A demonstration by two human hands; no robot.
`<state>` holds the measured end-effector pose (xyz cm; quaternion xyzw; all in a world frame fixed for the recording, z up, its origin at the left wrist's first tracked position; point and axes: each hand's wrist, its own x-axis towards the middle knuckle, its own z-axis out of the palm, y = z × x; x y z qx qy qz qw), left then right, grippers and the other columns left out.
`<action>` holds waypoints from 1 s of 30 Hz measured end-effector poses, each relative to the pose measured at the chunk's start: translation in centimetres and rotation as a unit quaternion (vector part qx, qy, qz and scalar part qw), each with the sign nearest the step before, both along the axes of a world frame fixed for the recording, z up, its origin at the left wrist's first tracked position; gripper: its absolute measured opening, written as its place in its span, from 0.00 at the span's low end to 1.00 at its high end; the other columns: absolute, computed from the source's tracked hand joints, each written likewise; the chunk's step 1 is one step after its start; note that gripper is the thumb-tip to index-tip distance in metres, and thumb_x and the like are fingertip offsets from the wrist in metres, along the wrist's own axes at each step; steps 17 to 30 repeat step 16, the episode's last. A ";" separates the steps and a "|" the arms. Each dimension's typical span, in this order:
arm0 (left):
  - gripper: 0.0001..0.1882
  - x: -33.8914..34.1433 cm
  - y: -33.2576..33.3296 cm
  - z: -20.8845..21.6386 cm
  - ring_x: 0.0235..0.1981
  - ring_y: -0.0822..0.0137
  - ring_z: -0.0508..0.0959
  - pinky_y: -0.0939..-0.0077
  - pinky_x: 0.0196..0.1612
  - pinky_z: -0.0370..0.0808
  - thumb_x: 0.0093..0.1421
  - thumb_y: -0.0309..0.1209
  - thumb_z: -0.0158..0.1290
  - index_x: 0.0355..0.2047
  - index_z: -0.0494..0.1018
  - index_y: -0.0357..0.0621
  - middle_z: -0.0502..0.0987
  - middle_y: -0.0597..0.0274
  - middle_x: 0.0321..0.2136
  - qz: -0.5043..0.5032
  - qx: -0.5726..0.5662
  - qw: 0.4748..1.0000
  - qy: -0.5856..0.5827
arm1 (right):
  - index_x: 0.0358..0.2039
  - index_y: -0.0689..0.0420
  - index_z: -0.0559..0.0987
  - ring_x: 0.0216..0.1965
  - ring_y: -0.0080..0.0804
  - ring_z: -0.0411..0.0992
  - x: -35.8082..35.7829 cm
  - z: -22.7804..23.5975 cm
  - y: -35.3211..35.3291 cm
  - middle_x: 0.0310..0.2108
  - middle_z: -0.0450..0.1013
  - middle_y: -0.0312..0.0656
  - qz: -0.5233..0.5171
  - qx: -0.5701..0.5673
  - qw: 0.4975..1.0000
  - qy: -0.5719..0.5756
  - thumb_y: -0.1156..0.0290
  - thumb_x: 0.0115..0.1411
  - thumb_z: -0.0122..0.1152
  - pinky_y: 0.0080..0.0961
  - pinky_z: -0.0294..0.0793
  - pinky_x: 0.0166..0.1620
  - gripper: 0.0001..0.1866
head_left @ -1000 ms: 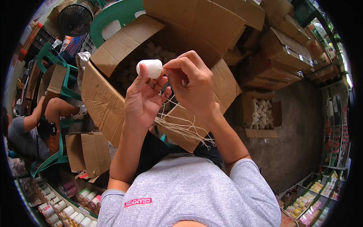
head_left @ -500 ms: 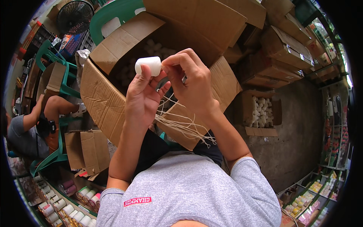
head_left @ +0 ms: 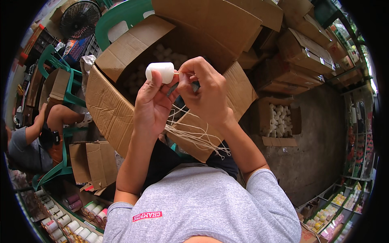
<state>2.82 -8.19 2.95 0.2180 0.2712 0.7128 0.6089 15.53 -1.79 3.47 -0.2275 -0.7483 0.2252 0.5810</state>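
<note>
In my left hand (head_left: 149,107) a short white candle (head_left: 161,73) lies on its side, gripped between thumb and fingers. My right hand (head_left: 208,93) is closed in a pinch at the candle's right end, on a thin pale wick (head_left: 176,73) that sticks out of it. Below the hands, a bundle of loose white wicks (head_left: 198,137) lies across a flap of a large open cardboard box (head_left: 107,107). Inside that box, partly hidden by my hands, are several more white candles (head_left: 168,52).
A smaller carton (head_left: 279,141) on the floor (head_left: 316,121) at right holds white pieces. Stacked cartons (head_left: 304,48) stand behind it. On the left are green chairs (head_left: 73,87), an open box (head_left: 99,160), a fan (head_left: 80,20) and a seated person (head_left: 30,146). Shelves (head_left: 358,133) line the far right.
My right hand has drawn slightly away from the candle's end, and a short length of wick now shows between them. My left hand keeps its hold, nearly in place.
</note>
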 end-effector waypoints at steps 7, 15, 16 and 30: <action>0.20 0.0 0.1 -0.4 0.48 0.67 0.77 0.67 0.52 0.73 0.65 0.44 0.52 0.49 0.69 0.42 0.77 0.59 0.43 -0.011 0.006 1.000 0.017 | 0.31 0.61 0.73 0.27 0.31 0.74 0.3 0.4 -0.4 0.26 0.71 0.41 0.005 -0.015 0.999 -0.034 0.86 0.48 0.59 0.24 0.77 0.31 0.10; 0.25 -1.0 0.4 -1.2 0.50 0.63 0.76 0.57 0.56 0.71 0.64 0.48 0.53 0.50 0.69 0.41 0.77 0.58 0.45 -0.062 0.006 0.995 -0.080 | 0.31 0.62 0.74 0.28 0.31 0.76 0.5 -0.5 -0.1 0.27 0.74 0.40 0.070 -0.210 0.972 0.084 0.82 0.53 0.58 0.24 0.78 0.32 0.05; 0.26 -1.7 0.5 -1.5 0.51 0.62 0.76 0.54 0.57 0.70 0.63 0.49 0.53 0.51 0.69 0.41 0.77 0.57 0.46 -0.084 0.009 0.990 -0.117 | 0.31 0.62 0.74 0.28 0.31 0.76 0.5 -0.4 0.0 0.27 0.74 0.40 0.071 -0.210 0.972 0.084 0.82 0.53 0.58 0.24 0.78 0.32 0.05; 0.26 -1.7 0.5 -1.5 0.51 0.62 0.76 0.54 0.57 0.70 0.63 0.49 0.53 0.51 0.69 0.41 0.77 0.57 0.46 -0.084 0.009 0.990 -0.117 | 0.31 0.62 0.74 0.28 0.31 0.76 0.5 -0.4 0.0 0.27 0.74 0.40 0.071 -0.210 0.972 0.084 0.82 0.53 0.58 0.24 0.78 0.32 0.05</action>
